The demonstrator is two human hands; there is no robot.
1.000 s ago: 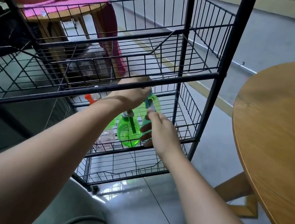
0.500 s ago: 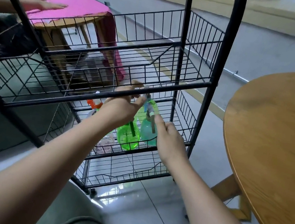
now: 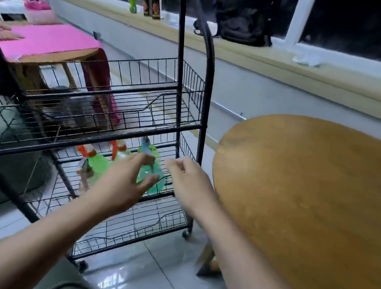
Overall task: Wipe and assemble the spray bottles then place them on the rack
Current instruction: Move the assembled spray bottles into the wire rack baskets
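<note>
Rack [image 3: 204,121]: black wire and tube, taken as painted metal, satin finish. Spray bottles [image 3: 98,163] on it: translucent plastic, glossy, green and teal. Near-right table [image 3: 315,190]: wood, smooth, grain visible, low sheen noted. Floor tiles [image 3: 149,278]: glazed, reflections seen. Far-left cloth [image 3: 56,37]: pink, matt.
</note>
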